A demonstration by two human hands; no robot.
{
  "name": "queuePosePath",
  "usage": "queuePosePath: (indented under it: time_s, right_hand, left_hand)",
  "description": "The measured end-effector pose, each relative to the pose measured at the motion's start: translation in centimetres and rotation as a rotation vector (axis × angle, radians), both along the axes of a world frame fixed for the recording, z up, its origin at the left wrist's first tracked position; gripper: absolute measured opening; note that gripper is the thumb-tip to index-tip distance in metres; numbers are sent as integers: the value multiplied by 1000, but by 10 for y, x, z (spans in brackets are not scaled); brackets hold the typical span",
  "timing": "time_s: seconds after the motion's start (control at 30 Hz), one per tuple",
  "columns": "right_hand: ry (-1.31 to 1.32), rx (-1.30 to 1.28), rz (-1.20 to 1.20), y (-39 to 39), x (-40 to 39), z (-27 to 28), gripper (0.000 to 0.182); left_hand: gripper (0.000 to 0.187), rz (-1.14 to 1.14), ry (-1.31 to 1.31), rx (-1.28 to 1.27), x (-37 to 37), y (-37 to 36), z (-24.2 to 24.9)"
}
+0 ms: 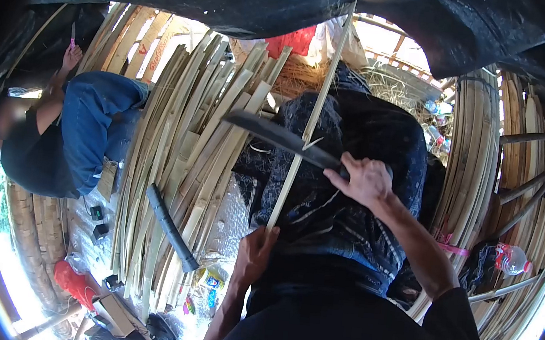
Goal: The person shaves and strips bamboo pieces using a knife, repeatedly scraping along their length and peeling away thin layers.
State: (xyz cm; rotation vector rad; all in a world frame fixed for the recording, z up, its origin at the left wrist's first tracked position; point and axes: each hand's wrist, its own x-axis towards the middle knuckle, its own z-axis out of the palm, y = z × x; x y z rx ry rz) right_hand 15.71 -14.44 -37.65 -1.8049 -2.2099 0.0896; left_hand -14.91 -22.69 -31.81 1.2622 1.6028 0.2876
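Note:
My left hand (pixel 254 253) is closed round the lower end of a long, thin bamboo strip (pixel 323 96). The strip runs up and away from me over the dark patterned cloth on my lap (pixel 381 134). In my right hand (pixel 366 180) is the handle of a machete (pixel 266 131), gripped firmly. Its dark, broad blade lies across the strip and points left. Where blade and strip meet, a small sliver (pixel 313 143) stands out from the bamboo. The machete's handle is mostly hidden by my fingers.
Split bamboo slats (pixel 165 127) lie to my left, with a dark grey, tube-like piece (pixel 171 229) across them. Beyond them sits another person (pixel 42 141), one hand holding a pink-handled knife (pixel 73 33). Tied slats (pixel 468 162) and a plastic bottle (pixel 510 260) are at right.

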Motion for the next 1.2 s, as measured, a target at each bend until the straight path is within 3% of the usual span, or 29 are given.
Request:
queuePosePath:
  time_s: [0.03,0.07,0.17,0.23,0.27,0.33,0.43,0.6,0.7,0.93,1.0,1.07,1.2]
  right_hand:
    - [-33,4,60,-7,0,7,54]
    - [-48,-160,115,-16,-4,7,55]
    - [-17,-30,269,-33,-7,7,56]
    - [-27,-371,332,-32,-6,15,61]
    - [-27,-368,326,-22,3,16,61]
    - [-73,-216,8,5,32,17,60]
    - [-80,-58,19,9,33,8,58]
    - [-29,-81,-1,-14,28,14,57]
    - [-43,36,16,-16,32,9,56]
    - [17,-72,-7,-14,36,17,62]
    - [101,-429,-65,-4,40,36,66]
    - [365,-705,3,17,56,47,68]
    - [422,-830,99,33,70,39,68]
  left_hand:
    - [53,-17,38,18,0,1,-5]
    - [53,-24,33,22,3,3,-5]
    - [53,-35,47,47,9,4,-6]
    - [51,-7,12,42,6,1,-9]
    - [51,-13,12,45,4,-4,-11]
    - [50,-13,79,107,6,-12,-12]
    - [48,-3,58,91,15,-3,-11]
    - [48,-27,56,115,11,-11,-16]
    - [49,-34,73,101,15,-10,-9]
    - [53,-33,31,103,11,-9,-19]
    - [53,-52,30,103,9,-6,-18]
    - [53,-74,30,99,9,-5,-16]
    - [54,-60,-56,109,8,-3,-14]
